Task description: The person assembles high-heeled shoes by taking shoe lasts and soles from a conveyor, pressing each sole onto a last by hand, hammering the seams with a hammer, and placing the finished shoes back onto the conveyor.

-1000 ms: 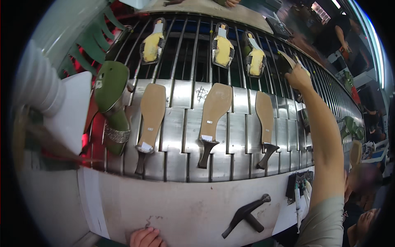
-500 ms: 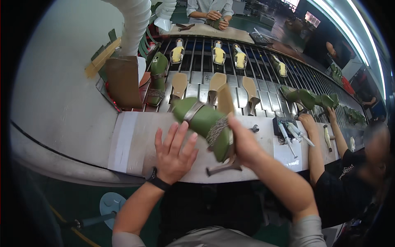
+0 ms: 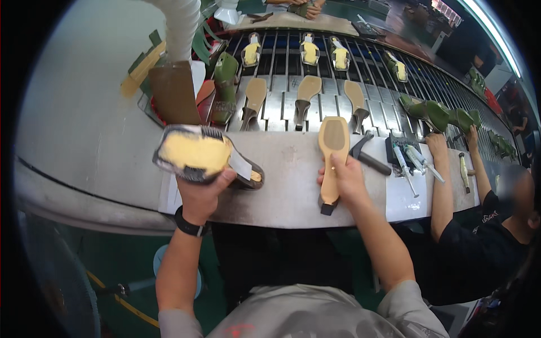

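My left hand (image 3: 202,194) grips a shoe upper on its last (image 3: 194,155), turned so that its yellow-coated underside faces up. The narrower heel end points right, and the green outside is mostly hidden. In my right hand (image 3: 347,183) is a tan heeled sole (image 3: 333,141), its broad end pointing away from me and its dark heel tip toward me. My thumb lies on the sole's face. The two pieces are held apart above the worktable (image 3: 270,197). A hammer (image 3: 369,159) lies just right of the sole.
Along the far side runs a roller conveyor (image 3: 282,101) with several tan soles (image 3: 308,90) and yellow-bottomed uppers (image 3: 310,52). Green shoes (image 3: 225,84) stand at left beside a brown board (image 3: 177,93). Syringes (image 3: 406,169) lie at right, near a co-worker's arms (image 3: 442,186).
The green upper has passed from my right hand to my left and is turned underside up, moved left. My right hand keeps the sole, apart from it. The view has shifted.
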The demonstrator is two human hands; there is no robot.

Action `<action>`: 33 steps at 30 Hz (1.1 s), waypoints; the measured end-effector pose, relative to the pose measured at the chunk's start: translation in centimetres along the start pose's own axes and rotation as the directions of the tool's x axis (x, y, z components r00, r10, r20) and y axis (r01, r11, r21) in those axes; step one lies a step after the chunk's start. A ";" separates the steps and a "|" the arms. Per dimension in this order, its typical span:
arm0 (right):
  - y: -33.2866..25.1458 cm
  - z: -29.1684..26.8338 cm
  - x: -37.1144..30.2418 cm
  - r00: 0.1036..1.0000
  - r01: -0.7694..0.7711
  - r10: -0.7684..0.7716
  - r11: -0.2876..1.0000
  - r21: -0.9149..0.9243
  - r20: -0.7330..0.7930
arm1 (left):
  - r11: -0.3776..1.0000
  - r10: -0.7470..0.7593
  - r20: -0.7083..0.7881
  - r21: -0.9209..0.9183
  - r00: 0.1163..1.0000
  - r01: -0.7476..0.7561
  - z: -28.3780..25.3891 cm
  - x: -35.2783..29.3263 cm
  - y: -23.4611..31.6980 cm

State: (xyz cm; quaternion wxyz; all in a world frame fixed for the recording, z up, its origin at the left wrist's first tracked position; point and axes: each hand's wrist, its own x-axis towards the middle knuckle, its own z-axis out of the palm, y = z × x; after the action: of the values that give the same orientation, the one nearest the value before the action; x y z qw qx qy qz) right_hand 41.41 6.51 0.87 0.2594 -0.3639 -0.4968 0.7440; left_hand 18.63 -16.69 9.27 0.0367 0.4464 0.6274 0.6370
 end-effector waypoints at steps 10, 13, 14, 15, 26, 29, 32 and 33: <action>-0.6 0.2 2.1 0.762 0.562 -0.645 0.704 -0.435 -0.059 | 0.652 -0.511 0.003 -0.650 0.859 0.391 2.4 -4.9 -6.1; -1.5 0.9 -0.8 0.894 0.355 -0.361 0.932 0.072 0.263 | 0.647 -0.511 0.013 -0.653 0.859 0.395 2.0 -5.0 -5.6; -1.1 1.9 -1.3 0.846 0.374 -0.373 0.924 0.074 0.381 | 0.654 -0.510 0.013 -0.644 0.860 0.398 1.9 -5.0 -5.6; -0.8 2.7 -2.2 0.855 0.286 -0.281 0.957 0.055 0.436 | 0.661 -0.509 0.016 -0.633 0.861 0.403 1.8 -5.0 -5.6; 0.4 4.6 -2.5 0.967 0.238 -0.214 0.955 -0.180 0.139 | 0.601 -0.482 0.040 -0.712 0.875 0.363 1.5 -5.9 -5.7; 0.4 4.8 -2.1 0.971 0.215 -0.191 0.960 -0.179 0.145 | 0.603 -0.474 0.051 -0.708 0.879 0.367 1.1 -5.7 -5.8; 0.2 5.2 -2.2 0.968 0.241 -0.215 0.938 -0.248 0.126 | 0.646 -0.469 0.039 -0.666 0.882 0.373 0.9 -5.8 -6.1; 0.2 5.0 -2.1 0.971 0.226 -0.199 0.945 -0.237 0.133 | 0.655 -0.461 0.034 -0.661 0.887 0.366 0.9 -5.7 -6.2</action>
State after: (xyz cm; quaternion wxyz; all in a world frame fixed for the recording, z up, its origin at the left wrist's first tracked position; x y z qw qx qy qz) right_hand 38.67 2.06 2.46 0.2631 -0.2977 -0.6361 0.6614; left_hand 19.42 -18.20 0.95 0.2906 0.2055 0.4521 0.8179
